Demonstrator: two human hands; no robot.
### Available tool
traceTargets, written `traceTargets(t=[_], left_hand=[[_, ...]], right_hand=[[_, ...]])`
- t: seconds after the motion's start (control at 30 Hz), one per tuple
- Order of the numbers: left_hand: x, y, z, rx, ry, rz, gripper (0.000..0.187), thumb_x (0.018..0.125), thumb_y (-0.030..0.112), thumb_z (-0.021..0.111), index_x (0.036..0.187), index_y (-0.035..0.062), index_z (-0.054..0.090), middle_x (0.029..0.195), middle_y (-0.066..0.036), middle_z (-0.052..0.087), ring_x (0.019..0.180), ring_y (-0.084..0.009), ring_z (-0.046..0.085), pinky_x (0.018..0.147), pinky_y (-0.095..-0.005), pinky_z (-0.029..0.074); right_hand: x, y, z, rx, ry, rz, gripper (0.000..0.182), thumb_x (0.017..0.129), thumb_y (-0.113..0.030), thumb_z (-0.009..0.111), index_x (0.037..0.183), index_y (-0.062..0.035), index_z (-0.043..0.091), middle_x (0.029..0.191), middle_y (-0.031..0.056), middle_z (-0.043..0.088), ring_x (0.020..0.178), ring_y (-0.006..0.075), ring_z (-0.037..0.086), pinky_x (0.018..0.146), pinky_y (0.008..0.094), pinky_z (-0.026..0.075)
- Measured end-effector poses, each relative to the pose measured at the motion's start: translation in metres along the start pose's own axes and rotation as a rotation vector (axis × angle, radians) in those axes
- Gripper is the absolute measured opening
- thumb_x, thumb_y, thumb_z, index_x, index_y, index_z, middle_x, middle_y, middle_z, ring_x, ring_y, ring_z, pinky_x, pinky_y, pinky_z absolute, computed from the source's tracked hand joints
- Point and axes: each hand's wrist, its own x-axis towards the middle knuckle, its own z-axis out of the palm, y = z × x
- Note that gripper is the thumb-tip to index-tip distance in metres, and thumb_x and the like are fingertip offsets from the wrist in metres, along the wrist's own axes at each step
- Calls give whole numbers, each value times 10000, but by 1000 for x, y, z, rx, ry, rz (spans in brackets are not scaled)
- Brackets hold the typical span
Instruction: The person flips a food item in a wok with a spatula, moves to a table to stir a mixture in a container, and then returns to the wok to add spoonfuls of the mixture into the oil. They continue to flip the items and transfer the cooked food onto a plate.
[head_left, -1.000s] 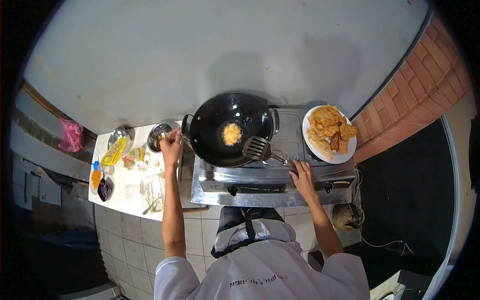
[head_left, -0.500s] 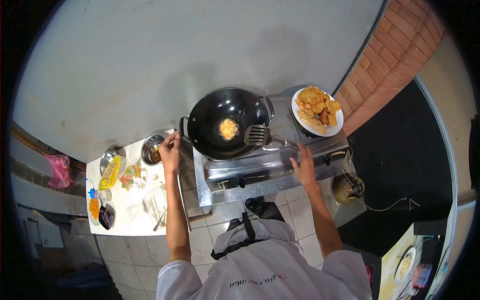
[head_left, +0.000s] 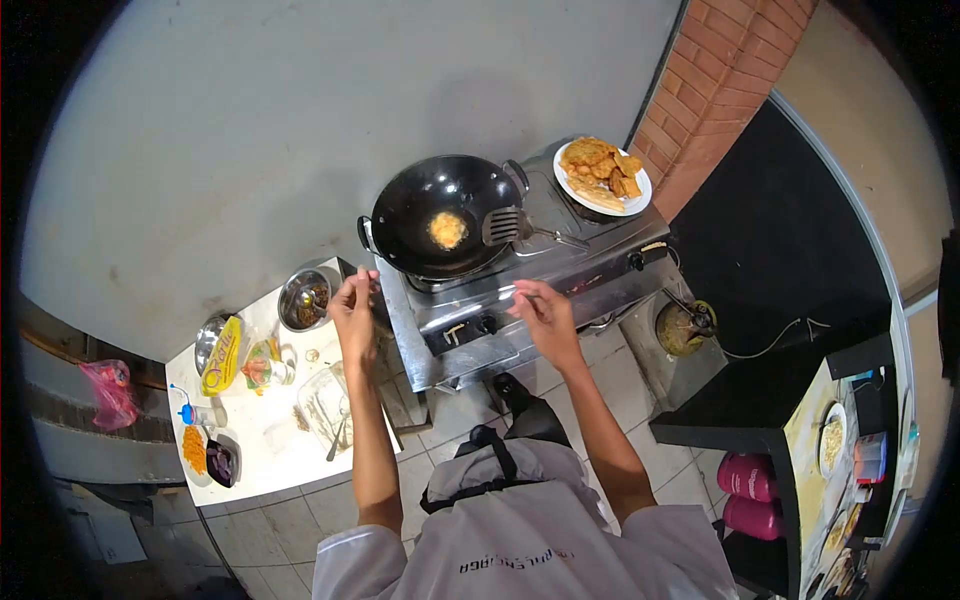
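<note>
I see a white side table (head_left: 268,440) with a steel bowl (head_left: 305,298), yellow packet (head_left: 222,343), clear tub (head_left: 325,405) and dark dish (head_left: 221,461) on it, steel stove (head_left: 500,300) just beside it carrying a black wok (head_left: 440,213), plate of fried pieces (head_left: 600,175), tiled floor (head_left: 300,510) under both

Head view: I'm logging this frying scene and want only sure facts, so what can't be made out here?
- Left hand: fingers pinched, anything held too small to see.
- Right hand: seen from behind, so its grip is hidden.
- Steel bowl: contents too small to name.
- Packets on the white table: labels too small to read.
- Shelf at the right edge: cut off by the lens rim.
</note>
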Motion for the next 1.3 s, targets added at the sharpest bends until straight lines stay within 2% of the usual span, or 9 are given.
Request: traceTargets(t=[0.1, 0.27, 0.4, 0.53, 0.6, 0.7, 0.97, 1.13, 1.3], left_hand=[[-9, 2, 5, -38, -73, -31, 381, 957, 375, 528, 912, 31, 685, 803, 16, 606, 726, -58, 463, 632, -205, 325], [-27, 1, 8, -154, -103, -121, 394, 976, 376, 480, 1011, 28, 661, 913, 3, 647, 758, -60, 503, 652, -207, 342], [-46, -10, 11, -184, -114, -185, 378, 980, 369, 472, 1022, 44, 661, 907, 5, 649, 767, -56, 513, 669, -220, 355], [-67, -19, 28, -218, -103, -240, 355, 969, 365, 502, 1016, 54, 665, 901, 3, 651, 763, -54, 524, 671, -217, 369], [-74, -26, 40, -199, -136, -252, 341, 964, 355, 518, 1009, 51, 668, 894, 3, 652, 748, -54, 528, 656, -208, 370], [-82, -33, 66, -231, -194, -287, 334, 964, 346, 522, 1009, 50, 670, 880, 5, 651, 739, -51, 531, 645, -195, 366], [-91, -34, 157, -206, -447, -304, 282, 979, 272, 496, 1021, 45, 658, 930, -8, 650, 776, -54, 522, 670, -198, 379], [-88, -37, 214, -193, -505, -287, 283, 980, 266, 495, 1037, 32, 643, 942, -18, 653, 787, -63, 528, 678, -199, 390], [-82, -36, 271, -141, -458, -267, 285, 977, 267, 501, 1034, 29, 646, 948, -26, 657, 801, -72, 540, 684, -211, 392]], right_hand=[[-8, 13, 17, 45, -16, 49, 198, 928, -35, 533, 1114, 28, 556, 906, 74, 613, 765, 115, 625, 696, 244, 517], [-18, 31, 34, 19, -51, 156, 183, 928, -36, 519, 1095, 13, 575, 904, 92, 634, 731, 133, 637, 658, 250, 522], [-16, 37, 41, 37, -78, 160, 182, 942, -33, 480, 1077, 8, 594, 897, 97, 641, 725, 137, 639, 662, 261, 528], [-24, 31, 34, 24, -84, 138, 182, 939, -84, 510, 1032, 43, 602, 863, 88, 635, 705, 135, 646, 635, 242, 523], [-29, 30, 21, 13, -51, 157, 209, 950, -141, 531, 993, 45, 615, 847, 80, 638, 701, 129, 640, 645, 247, 522], [-36, 31, -12, -5, -1, 168, 196, 959, -131, 523, 994, 35, 620, 877, 93, 644, 701, 138, 636, 660, 260, 520], [-43, 13, -98, 88, 289, 118, 237, 961, -175, 536, 932, 39, 635, 790, 65, 634, 669, 126, 612, 631, 261, 506], [-23, 16, -154, 111, 315, 78, 200, 954, -122, 527, 918, 46, 630, 777, 62, 632, 662, 116, 601, 634, 255, 499], [37, 21, -219, 83, 291, 109, 148, 925, -72, 537, 882, 41, 624, 796, 61, 633, 671, 108, 600, 627, 240, 490]])
